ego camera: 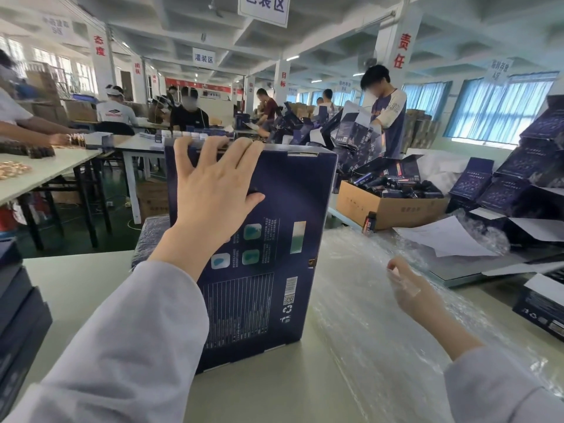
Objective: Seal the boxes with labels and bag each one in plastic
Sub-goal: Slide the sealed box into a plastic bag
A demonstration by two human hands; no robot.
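A dark blue printed box (283, 215) stands upright on the pale table (76, 279) in front of me. My left hand (210, 184) lies flat on its near face, with the fingertips hooked over the top edge and the thumb spread to the right. My right hand (412, 288) hovers over a heap of clear plastic bags (360, 300) to the right of the box. A small clear label sits on the back of its fingers, which curl towards the plastic.
Stacked dark blue boxes (18, 319) stand at the left edge. A cardboard carton (387, 209) full of dark bottles sits at the back right, next to folded blue boxes (531, 166) and loose white paper (442, 236). Several people work at tables behind.
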